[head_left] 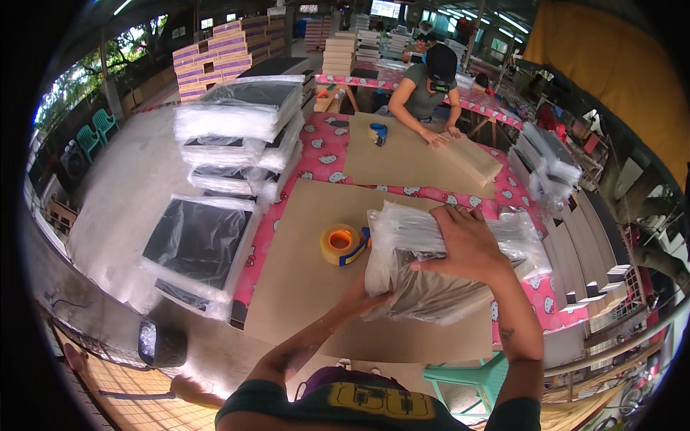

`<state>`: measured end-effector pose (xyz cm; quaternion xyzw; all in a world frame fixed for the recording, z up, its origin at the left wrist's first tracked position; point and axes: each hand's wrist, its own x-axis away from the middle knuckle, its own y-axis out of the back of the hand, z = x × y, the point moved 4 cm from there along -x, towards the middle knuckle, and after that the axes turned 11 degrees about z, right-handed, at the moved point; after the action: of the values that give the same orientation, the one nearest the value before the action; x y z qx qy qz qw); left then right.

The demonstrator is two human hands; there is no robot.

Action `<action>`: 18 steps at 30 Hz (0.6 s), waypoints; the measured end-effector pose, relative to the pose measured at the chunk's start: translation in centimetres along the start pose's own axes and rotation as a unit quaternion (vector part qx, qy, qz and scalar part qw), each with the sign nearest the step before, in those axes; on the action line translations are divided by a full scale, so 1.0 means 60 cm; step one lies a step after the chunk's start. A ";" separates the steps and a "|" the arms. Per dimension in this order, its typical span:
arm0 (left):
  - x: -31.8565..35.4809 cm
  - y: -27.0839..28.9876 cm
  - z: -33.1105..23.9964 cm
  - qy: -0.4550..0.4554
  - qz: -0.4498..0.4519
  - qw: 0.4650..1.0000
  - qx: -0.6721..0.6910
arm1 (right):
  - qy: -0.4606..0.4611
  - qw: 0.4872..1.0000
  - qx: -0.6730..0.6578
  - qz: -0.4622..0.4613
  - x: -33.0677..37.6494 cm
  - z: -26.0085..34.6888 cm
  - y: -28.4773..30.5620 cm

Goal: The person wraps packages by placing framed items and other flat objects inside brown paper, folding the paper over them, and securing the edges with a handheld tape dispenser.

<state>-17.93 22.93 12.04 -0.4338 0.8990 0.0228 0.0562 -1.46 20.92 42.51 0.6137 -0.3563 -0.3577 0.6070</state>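
A plastic-wrapped bundle is clasped on the brown sheet by the left hand below and right hand on top, beside an orange tape dispenser.

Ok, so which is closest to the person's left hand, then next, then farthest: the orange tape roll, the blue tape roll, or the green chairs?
From the left hand, in the head view:
1. The orange tape roll, just up and left of it on the brown sheet.
2. The blue tape roll, farther up the table near the co-worker.
3. The green chairs, far off at the left edge.
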 end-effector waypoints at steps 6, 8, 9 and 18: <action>-0.014 -0.010 0.011 -0.060 -0.045 0.997 0.008 | -0.014 0.995 -0.082 -0.061 0.018 -0.080 0.104; -0.017 -0.015 0.015 -0.058 -0.044 0.997 -0.001 | -0.068 0.973 -0.021 -0.220 0.039 -0.127 0.128; -0.019 -0.015 0.016 -0.054 -0.041 0.998 0.004 | -0.080 0.986 -0.049 -0.134 0.034 -0.124 0.095; 0.001 -0.026 0.005 -0.050 -0.035 0.998 0.004 | -0.176 0.959 -0.187 0.119 0.071 -0.101 0.017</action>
<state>-16.73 21.93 11.76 -0.4632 0.8793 0.0392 0.1038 5.88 20.17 43.54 0.3694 -0.4544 -0.4455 0.6771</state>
